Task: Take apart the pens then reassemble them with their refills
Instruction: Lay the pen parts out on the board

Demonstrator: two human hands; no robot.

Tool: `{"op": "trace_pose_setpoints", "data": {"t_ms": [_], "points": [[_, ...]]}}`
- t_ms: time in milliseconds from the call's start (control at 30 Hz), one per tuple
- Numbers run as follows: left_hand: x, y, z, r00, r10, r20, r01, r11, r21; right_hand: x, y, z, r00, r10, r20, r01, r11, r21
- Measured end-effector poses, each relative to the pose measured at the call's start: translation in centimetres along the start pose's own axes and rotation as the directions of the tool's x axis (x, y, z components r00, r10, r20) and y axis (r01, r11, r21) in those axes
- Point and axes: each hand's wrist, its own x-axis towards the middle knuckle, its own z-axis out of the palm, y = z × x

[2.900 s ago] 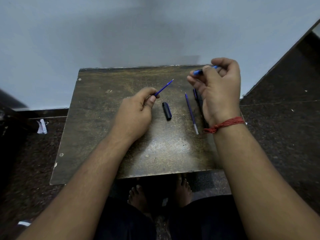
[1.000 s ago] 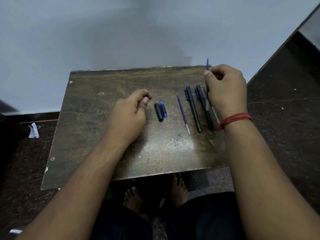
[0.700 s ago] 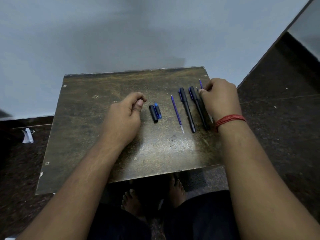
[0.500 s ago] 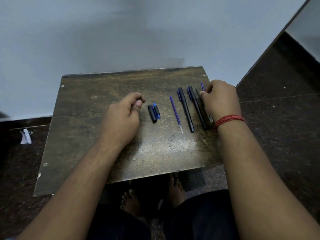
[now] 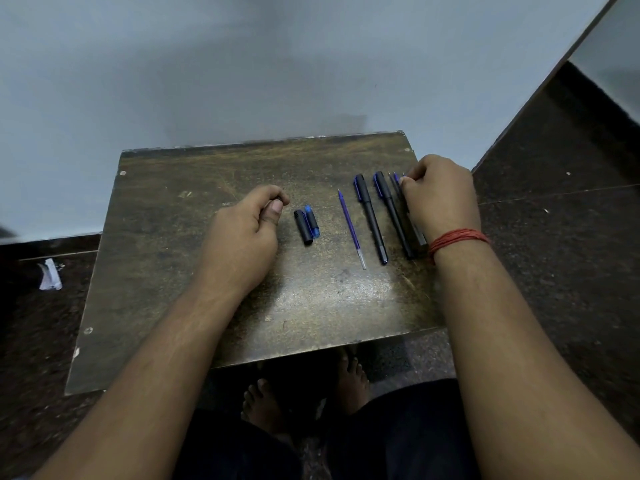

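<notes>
Both hands are down on the scuffed dark-brown wooden worktop (image 5: 180, 271); the left hand (image 5: 247, 233) rests near the middle with fingers loosely curled and thumb tucked against them, holding nothing that I can see; the right hand (image 5: 440, 197) sits at the right edge, its fingertips pinching the top ends of some thin blue and dark pieces (image 5: 397, 181) — a refill and perhaps a barrel, though the hand covers most of them and I cannot tell which.

Just right of the left hand lie two short caps side by side and touching, a black plastic cap (image 5: 302, 226) and a blue-and-black one (image 5: 312, 221); further right, apart from them, a slim violet-blue refill with a clear tip (image 5: 351, 230) lies alone; beside it are two long black pens with blue clips (image 5: 370, 218), roughly parallel, the second (image 5: 393, 213) close against the pieces under the right hand. A red thread bracelet (image 5: 457, 239) circles the right wrist.

My reading: the taking-apart looks largely done and the parts are being laid out in a row — reassembly has not begun. Next would be releasing or lifting those pieces, then threading a refill into an empty barrel; that calls for both hands and careful alignment of the thin tip.
</notes>
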Motion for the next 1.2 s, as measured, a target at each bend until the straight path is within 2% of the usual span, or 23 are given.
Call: {"op": "trace_pose_setpoints", "data": {"t_ms": [133, 233, 300, 433, 900, 1033, 1133, 1200], "points": [[0.0, 0.1, 0.0, 1.0, -0.003, -0.008, 0.003, 1.0, 0.007, -1.3, -2.5, -0.1, 0.991, -0.136, 0.007, 0.136, 0.991, -0.003], [0.0, 0.2, -0.1, 1.0, -0.005, 0.0, 0.005, 1.0, 0.013, -2.6, -4.4, 0.7, 0.96, -0.264, 0.096, 0.275, 0.951, -0.142], [0.0, 0.1, -0.1, 1.0, -0.012, -0.003, 0.012, 1.0, 0.011, -3.1, -4.9, 1.4, 0.943, -0.285, 0.174, 0.321, 0.916, -0.239], [0.1, 0.3, -0.2, 1.0, -0.019, 0.009, 0.019, 1.0, 0.021, -3.6, -4.8, 2.2, 0.929, -0.258, 0.266, 0.33, 0.903, -0.275], [0.1, 0.2, 0.1, 1.0, -0.02, 0.006, 0.02, 0.999, 0.042, -4.6, -5.7, 3.0, 0.936, -0.266, 0.232, 0.333, 0.884, -0.328], [0.2, 0.2, 0.0, 1.0, -0.015, 0.006, 0.015, 0.999, 0.034, -4.3, -6.0, 2.5, 0.946, -0.272, 0.178, 0.306, 0.929, -0.207], [0.2, 0.3, 0.0, 1.0, -0.006, 0.008, 0.006, 0.999, 0.033, -4.0, -6.4, 1.5, 0.964, -0.206, 0.169, 0.196, 0.978, 0.076], [0.2, 0.3, 0.0, 1.0, -0.007, 0.015, 0.006, 0.999, 0.037, -3.9, -6.6, 1.2, 0.971, -0.171, 0.166, 0.116, 0.948, 0.297]]}}
